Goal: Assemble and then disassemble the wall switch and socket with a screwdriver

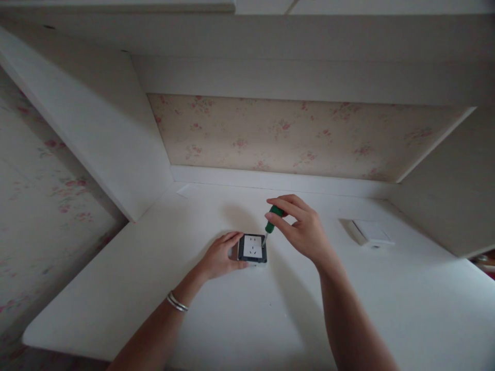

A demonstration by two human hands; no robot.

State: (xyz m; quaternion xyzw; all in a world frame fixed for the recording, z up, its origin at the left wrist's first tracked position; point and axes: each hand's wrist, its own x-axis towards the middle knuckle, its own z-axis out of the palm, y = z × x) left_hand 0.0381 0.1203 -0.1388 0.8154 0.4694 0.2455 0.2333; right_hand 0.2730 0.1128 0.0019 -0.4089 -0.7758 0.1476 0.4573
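Observation:
A small square wall socket [252, 248] with a white face and dark frame lies on the white desk [240, 319]. My left hand [220, 255] grips its left side, fingers curled round the edge; a silver bracelet [177, 302] is on that wrist. My right hand [301, 228] pinches a green-handled screwdriver [271, 219] held upright, its tip touching the socket's right edge.
A white cover plate [370, 232] lies on the desk to the right. A slip of white paper [184, 190] sits near the back left corner. Floral wallpaper [294, 136] backs the alcove, white side panels close it in, and a shelf runs overhead.

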